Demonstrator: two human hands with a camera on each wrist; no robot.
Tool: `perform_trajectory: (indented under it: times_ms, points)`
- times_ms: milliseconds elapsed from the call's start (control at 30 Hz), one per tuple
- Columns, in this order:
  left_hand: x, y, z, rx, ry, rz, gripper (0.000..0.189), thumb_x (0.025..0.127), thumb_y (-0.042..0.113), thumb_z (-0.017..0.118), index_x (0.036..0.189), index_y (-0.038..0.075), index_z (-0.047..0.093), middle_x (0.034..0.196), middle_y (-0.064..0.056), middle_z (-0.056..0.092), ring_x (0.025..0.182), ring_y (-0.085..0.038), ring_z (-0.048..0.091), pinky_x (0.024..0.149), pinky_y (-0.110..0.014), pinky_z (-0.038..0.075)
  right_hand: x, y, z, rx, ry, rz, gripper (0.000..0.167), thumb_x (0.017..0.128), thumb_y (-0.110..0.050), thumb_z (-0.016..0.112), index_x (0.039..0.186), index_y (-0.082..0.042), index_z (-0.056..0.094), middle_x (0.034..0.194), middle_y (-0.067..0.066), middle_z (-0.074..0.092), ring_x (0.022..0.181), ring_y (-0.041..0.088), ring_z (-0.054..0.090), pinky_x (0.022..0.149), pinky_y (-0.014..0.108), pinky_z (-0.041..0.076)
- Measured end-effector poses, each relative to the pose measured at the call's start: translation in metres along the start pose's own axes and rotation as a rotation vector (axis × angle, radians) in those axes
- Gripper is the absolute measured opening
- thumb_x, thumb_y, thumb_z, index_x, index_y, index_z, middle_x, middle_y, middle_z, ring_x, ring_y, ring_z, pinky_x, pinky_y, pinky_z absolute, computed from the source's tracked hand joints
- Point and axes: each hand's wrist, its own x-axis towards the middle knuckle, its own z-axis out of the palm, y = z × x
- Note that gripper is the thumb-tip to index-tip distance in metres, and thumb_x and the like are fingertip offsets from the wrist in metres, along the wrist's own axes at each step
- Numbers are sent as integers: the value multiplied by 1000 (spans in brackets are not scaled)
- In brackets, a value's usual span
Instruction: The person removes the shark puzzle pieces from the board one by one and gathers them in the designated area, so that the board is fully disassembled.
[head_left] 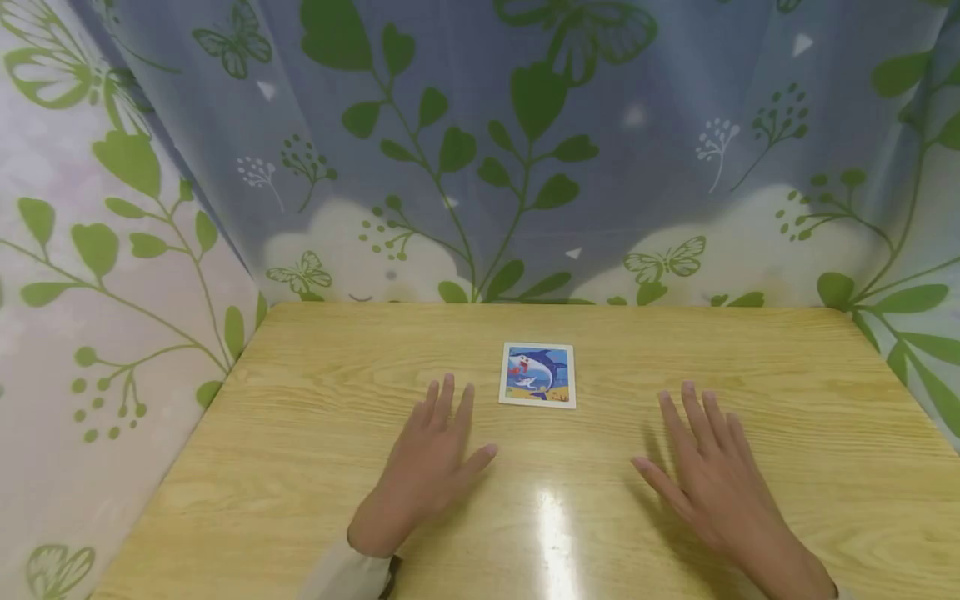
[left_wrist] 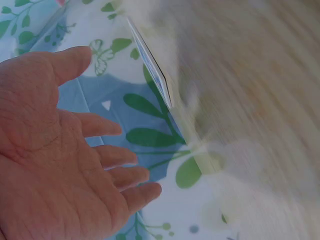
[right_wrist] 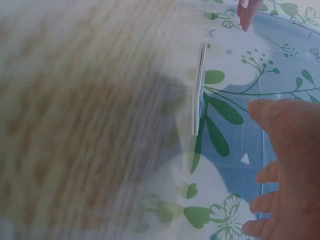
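A square white-bordered picture puzzle (head_left: 537,375) with a blue shark or whale on it lies flat on the wooden table, toward the back. Both wrist views show it edge-on as a thin slab. To its left and nearer the front, my left hand (head_left: 427,467) hovers palm down with fingers spread, holding nothing. On the other side my right hand (head_left: 716,479) is likewise spread above the table, its shadow beside it. Neither hand touches the picture. The left wrist view shows the left palm (left_wrist: 55,155) bare; in the right wrist view the right hand (right_wrist: 295,165) is partly cut off.
The pale wooden table (head_left: 315,358) ends at a blue and white curtain (head_left: 480,150) printed with green leaves and butterflies. Another patterned cloth (head_left: 67,333) hangs along the left side. A bright light reflection lies on the tabletop between the hands.
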Motion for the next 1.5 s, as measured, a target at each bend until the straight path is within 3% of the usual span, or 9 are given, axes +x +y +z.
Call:
perform_trajectory:
  times_ms: [267, 533, 700, 900, 1200, 1500]
  points:
    - [17, 6, -2, -29, -85, 65, 72, 105, 50, 48, 155, 0, 34, 163, -26, 18, 151, -42, 16, 121, -53, 19, 10, -4, 0, 58, -70, 7, 81, 101, -45, 59, 158, 0, 25, 161, 33, 19, 148, 51, 16, 118, 65, 12]
    - [39, 15, 5, -76, -195, 99, 74, 104, 50, 50, 157, 1, 32, 164, -24, 16, 152, -39, 15, 122, -47, 19, 20, -10, 1, 116, -166, 29, 82, 102, -48, 56, 158, 2, 24, 162, 32, 13, 148, 53, 14, 116, 68, 15]
    - [49, 21, 8, -100, -261, 107, 75, 104, 50, 48, 157, 1, 30, 166, -21, 13, 152, -37, 16, 122, -44, 18, 24, -14, 3, 121, -189, 26, 82, 102, -50, 56, 157, 3, 26, 162, 32, 13, 147, 53, 16, 114, 69, 17]
    - [57, 26, 13, -70, -302, 118, 74, 105, 49, 48, 156, 0, 31, 165, -19, 21, 152, -33, 21, 122, -43, 21, 27, -18, 5, 119, -193, 15, 82, 101, -50, 56, 157, 3, 28, 162, 31, 15, 147, 53, 17, 115, 68, 18]
    - [55, 29, 15, 55, -325, 148, 73, 104, 49, 49, 155, -2, 34, 163, -18, 28, 150, -29, 27, 120, -42, 26, 31, -24, 5, 136, -209, 16, 82, 101, -52, 56, 157, 1, 28, 163, 29, 16, 148, 50, 18, 116, 66, 18]
    - [38, 43, 14, 88, -347, 164, 73, 103, 52, 50, 155, 3, 37, 163, -14, 29, 150, -27, 29, 120, -44, 26, 35, -30, 7, 140, -221, -19, 80, 101, -50, 57, 157, 0, 29, 162, 30, 16, 147, 51, 19, 115, 66, 19]
